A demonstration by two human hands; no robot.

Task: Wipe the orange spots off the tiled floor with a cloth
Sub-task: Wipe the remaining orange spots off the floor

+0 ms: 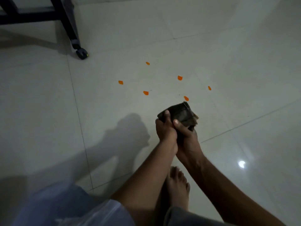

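Several orange spots lie scattered on the pale tiled floor (211, 46), among them one at the far side (147, 63), one at the left (120, 82) and the nearest (186, 98). A dark folded cloth (182, 114) is held above the floor just short of that nearest spot. My left hand (165, 129) grips the cloth's left side with its thumb on top. My right hand (185, 136) grips it from the right and below, thumb pressed on the fabric. Both hands are close together and touch each other.
A dark furniture leg on a caster wheel (82, 53) stands at the upper left. My bare foot (178, 185) rests on the floor below my arms. A blurred light-coloured garment (68, 207) fills the bottom left. A bright light reflection (241, 164) shows at the right.
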